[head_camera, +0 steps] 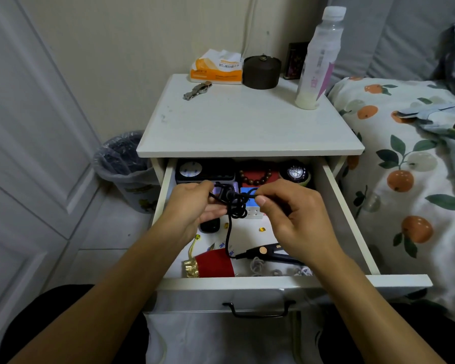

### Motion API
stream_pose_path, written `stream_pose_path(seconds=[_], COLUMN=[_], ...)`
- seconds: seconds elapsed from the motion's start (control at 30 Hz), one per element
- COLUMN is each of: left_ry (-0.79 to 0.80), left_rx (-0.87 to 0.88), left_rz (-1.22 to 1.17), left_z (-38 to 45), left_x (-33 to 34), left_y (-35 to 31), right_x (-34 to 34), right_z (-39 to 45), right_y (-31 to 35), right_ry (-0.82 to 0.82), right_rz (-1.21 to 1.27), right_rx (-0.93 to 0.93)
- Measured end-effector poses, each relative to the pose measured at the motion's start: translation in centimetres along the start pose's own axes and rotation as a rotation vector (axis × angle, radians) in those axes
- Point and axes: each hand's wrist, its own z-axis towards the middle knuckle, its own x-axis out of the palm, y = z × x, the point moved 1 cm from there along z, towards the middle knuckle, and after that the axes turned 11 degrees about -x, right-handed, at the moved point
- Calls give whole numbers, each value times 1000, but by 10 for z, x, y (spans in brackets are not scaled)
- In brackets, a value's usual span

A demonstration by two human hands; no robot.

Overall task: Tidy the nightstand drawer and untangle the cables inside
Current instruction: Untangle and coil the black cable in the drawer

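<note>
From the head camera I see my left hand above the open drawer, fingers curled around one side of a knotted black cable. My right hand faces it, thumb and forefinger pinching a strand of the same cable, the other fingers loosely bent. The knot hangs between both hands, and one strand drops down to a slim black tool lying on the drawer floor near the front. Inside the drawer, at the back, sit a dark box with a round white dial, a string of brown wooden beads on something red, and a round dark-topped object I cannot identify. A puzzle cube shows partly behind the knot, a dark oval item is half covered by my left hand, and a red pouch with gold trim lies at the front beside pale coiled cords cut off by the drawer's front edge. On the nightstand top stand a plastic bottle, a dark lidded jar, a tissue pack and a wristwatch.
</note>
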Motion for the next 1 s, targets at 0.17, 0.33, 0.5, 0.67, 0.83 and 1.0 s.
stream_pose_path(seconds=[0.17, 0.33, 0.5, 0.67, 0.83, 1.0], left_ry=[35, 29, 100, 156, 158, 246], left_rx=[49, 49, 196, 479, 349, 153], left_rz=[39, -38, 131, 340, 181, -70], left_z=[5, 14, 5, -15, -18, -17], left_x=[1, -5, -11, -8, -11, -12], left_y=[3, 1, -4, -5, -7, -10], right_x=[3, -10, -15, -9, -7, -6], right_z=[-2, 1, 2, 0, -2, -1], right_y=[-3, -9, -22, -33, -24, -19], right_ry=[-123, -355, -265, -170, 51, 174], right_rz=[-20, 159, 60, -103, -124, -196], right_rx=[-25, 198, 347, 564, 504, 295])
